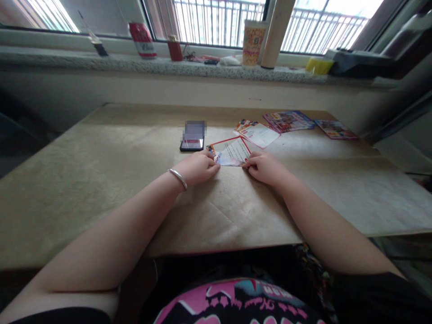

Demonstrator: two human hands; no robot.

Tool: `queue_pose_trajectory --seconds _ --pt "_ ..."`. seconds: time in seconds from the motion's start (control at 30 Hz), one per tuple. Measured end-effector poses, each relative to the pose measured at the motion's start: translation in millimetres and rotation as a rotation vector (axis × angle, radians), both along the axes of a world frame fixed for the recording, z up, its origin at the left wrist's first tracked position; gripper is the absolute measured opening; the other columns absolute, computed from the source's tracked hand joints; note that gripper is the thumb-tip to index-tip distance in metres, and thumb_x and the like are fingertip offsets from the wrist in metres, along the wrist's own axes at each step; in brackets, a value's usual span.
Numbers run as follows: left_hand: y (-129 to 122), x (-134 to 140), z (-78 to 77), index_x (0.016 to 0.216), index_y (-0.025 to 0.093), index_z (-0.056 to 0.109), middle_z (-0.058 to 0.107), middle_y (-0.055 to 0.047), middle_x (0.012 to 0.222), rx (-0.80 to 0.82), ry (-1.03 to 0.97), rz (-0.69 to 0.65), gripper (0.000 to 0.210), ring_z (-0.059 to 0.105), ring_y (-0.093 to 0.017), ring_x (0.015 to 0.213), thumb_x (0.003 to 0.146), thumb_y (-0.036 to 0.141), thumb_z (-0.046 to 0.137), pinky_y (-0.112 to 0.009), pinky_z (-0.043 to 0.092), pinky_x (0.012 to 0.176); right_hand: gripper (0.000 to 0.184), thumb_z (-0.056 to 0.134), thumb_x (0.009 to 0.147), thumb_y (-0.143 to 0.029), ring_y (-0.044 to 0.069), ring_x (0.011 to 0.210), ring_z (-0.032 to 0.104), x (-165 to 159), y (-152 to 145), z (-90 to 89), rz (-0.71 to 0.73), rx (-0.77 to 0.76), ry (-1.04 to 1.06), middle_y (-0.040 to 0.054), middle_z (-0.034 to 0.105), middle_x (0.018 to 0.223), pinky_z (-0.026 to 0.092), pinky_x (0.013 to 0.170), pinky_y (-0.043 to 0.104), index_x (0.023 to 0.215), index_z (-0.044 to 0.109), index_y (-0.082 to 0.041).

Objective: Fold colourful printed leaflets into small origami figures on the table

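Note:
A printed paper sheet (231, 149) with a red border lies on the table between my hands, its near edge folded up over the printed side. My left hand (200, 167), with a silver bangle at the wrist, pinches the left end of that folded edge. At the right end, my right hand (263, 166) grips the same sheet with its fingers curled. Just beyond my left hand lies a phone (192, 143), its screen partly blurred. More printed sheets (258, 134) rest a little beyond the one I hold.
A stack of colourful leaflets (289, 120) and another leaflet pile (335, 129) lie at the back right of the covered table (101, 180). On the stone windowsill (202, 67) stand a red can (142, 40), a patterned cup (253, 42) and a cardboard tube (276, 33).

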State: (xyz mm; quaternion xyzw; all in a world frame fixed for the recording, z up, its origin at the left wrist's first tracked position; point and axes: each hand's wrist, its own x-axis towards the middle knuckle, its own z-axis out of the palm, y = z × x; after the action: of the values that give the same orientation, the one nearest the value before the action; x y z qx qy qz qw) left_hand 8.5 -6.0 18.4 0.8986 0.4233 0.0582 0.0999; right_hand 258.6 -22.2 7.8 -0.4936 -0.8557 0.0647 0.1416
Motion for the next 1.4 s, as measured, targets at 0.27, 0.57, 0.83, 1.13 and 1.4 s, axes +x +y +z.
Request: queue_pose_trajectory --seconds 0.27,0.57,0.83,1.13,1.4 --pt "5 -12 4.3 0.077 0.021 0.076 0.07 -0.004 0.109 0.058 0.066 0.074 0.044 0.064 -0.017 0.086 0.093 0.042 0.04 -0.027 0.047 0.074 0.03 0.056 0.078 -0.009 0.02 0.089 0.066 1 1 -1.4 0.022 0.001 0.011 0.0095 0.072 0.095 0.051 0.088 0.032 0.095 0.079 -0.018" --pt "10 -13 -10.5 0.082 0.018 0.074 0.069 -0.008 0.101 0.309 0.011 -0.022 0.028 0.06 -0.021 0.091 0.09 0.032 0.051 -0.034 0.049 0.083 0.025 0.055 0.078 -0.011 0.022 0.089 0.064 3 3 -5.2 0.045 0.069 0.006 0.0083 0.071 0.094 0.049 0.083 0.033 0.086 0.076 -0.018" --pt "10 -1 -18.2 0.099 0.019 0.073 0.071 -0.009 0.1 0.496 -0.034 -0.061 0.026 0.057 -0.026 0.1 0.092 0.032 0.052 -0.042 0.045 0.092 0.02 0.056 0.079 -0.017 0.024 0.093 0.062 4 0 -1.1 -0.012 0.082 -0.013 0.0065 0.072 0.095 0.047 0.084 0.034 0.086 0.074 -0.021" --pt "14 3 -23.5 0.104 0.021 0.072 0.073 -0.006 0.106 0.455 -0.012 -0.129 0.023 0.063 -0.024 0.102 0.092 0.032 0.056 -0.039 0.045 0.088 0.014 0.059 0.081 -0.022 0.022 0.092 0.06 3 1 -1.5 0.006 0.096 -0.002 0.0065 0.071 0.093 0.045 0.083 0.033 0.083 0.073 -0.021" --pt "6 12 -14.2 0.072 0.017 0.066 0.071 -0.007 0.074 0.611 0.114 -0.186 0.029 0.066 -0.019 0.074 0.093 0.022 0.047 -0.036 0.044 0.082 0.013 0.059 0.083 -0.024 0.022 0.089 0.057 -9 -1 -4.7 0.031 0.176 -0.002 0.0059 0.07 0.092 0.043 0.079 0.033 0.086 0.071 -0.022"
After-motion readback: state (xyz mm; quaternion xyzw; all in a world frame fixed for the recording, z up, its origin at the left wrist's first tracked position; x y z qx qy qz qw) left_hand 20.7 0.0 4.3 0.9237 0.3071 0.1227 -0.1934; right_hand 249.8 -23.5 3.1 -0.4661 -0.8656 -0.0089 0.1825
